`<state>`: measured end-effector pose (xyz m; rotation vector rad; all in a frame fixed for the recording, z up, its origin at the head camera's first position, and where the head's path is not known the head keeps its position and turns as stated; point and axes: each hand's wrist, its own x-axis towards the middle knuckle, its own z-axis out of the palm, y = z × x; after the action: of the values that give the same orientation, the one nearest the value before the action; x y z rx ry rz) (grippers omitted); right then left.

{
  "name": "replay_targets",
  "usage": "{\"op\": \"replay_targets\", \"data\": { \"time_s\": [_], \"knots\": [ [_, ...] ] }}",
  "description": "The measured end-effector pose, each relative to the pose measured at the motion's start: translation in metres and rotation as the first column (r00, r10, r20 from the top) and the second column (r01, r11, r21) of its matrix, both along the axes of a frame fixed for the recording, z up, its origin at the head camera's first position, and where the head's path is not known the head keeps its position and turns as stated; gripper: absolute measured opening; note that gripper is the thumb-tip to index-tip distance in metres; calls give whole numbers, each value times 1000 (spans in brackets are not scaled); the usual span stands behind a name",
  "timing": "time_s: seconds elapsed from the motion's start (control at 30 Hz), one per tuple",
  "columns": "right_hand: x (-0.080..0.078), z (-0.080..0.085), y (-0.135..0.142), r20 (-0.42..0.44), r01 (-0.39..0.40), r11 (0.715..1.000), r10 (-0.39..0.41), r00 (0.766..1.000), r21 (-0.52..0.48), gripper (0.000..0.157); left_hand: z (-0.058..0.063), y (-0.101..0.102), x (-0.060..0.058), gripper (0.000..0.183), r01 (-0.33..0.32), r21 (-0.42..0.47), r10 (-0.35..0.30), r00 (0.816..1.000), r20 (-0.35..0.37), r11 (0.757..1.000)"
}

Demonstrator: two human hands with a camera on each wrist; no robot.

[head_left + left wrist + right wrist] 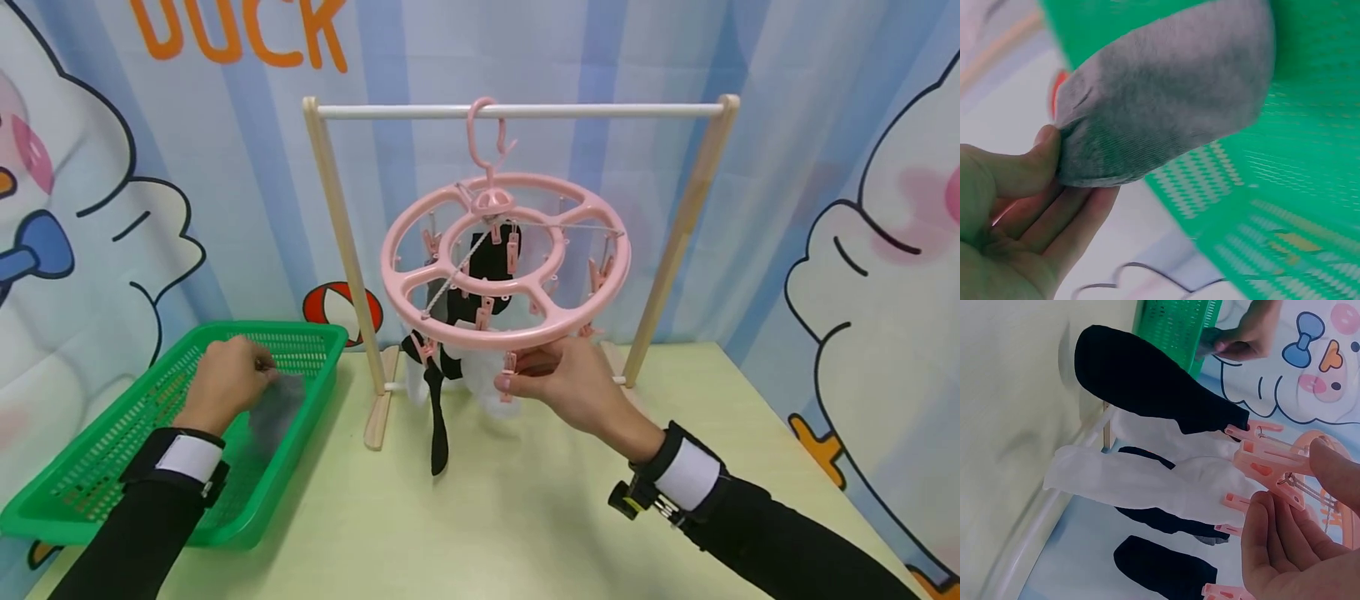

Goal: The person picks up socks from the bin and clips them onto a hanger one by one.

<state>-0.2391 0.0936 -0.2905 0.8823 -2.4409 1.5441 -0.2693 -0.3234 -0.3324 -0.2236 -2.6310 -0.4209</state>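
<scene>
My left hand pinches a grey sock by its cuff end, holding it over the green basket. Under the front rim of a pink round clip hanger, my right hand holds a pink clothespin between thumb and fingers. No sock shows in that clothespin. A black sock and a white sock hang from other clips close by. Further black socks hang behind the ring, partly hidden by it.
The hanger hooks over a white rod on a wooden stand. Its feet rest on the pale yellow table. A duck-print curtain stands behind. Spare pink clips dangle around the ring.
</scene>
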Motion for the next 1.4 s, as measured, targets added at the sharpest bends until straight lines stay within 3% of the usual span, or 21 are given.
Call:
{"op": "replay_targets", "data": {
  "time_s": [0.13, 0.33, 0.53, 0.67, 0.77, 0.87, 1.07, 1.23, 1.4],
  "knots": [
    [-9, -9, 2, 8, -10, 1000, 10, 1000, -11, 19, 15, 17, 6, 6, 4, 10, -3, 993, -119, 1000],
    [-11, -11, 3, 9, -26, 999, 26, 1000, -24, 20, 43, 51, 22, 5, 12, -1, -12, 957, -291, 1000],
    [-10, -10, 5, 18, -11, 1000, 12, 1000, -16, 19, 68, 89, 43, 8, 81, -10, -80, 944, -319, 997],
    [-10, -10, 6, 4, 1, 1000, -1, 1000, -7, 20, 72, 110, 52, 10, 174, -2, -166, 934, -317, 985],
    [-10, -11, 7, -2, 4, 1000, -4, 1000, -2, 20, 69, 126, 59, 10, 254, 12, -241, 930, -276, 967],
    [-11, -11, 8, -2, 3, 1000, -3, 1000, -3, 19, 61, 143, 66, 11, 325, 48, -311, 931, -190, 944],
    [-13, -11, 7, -3, 12, 1000, -12, 1000, -7, 18, 36, 175, 70, 15, 447, 125, -440, 894, -79, 886],
    [-12, -11, 4, -2, 1, 1000, -1, 1000, -12, 19, 12, 196, 63, 16, 475, 176, -473, 879, -54, 862],
    [-11, -11, 1, 1, 17, 1000, -17, 1000, 0, 15, -4, 208, 57, 18, 477, 231, -469, 878, -96, 848]
  ]
}}
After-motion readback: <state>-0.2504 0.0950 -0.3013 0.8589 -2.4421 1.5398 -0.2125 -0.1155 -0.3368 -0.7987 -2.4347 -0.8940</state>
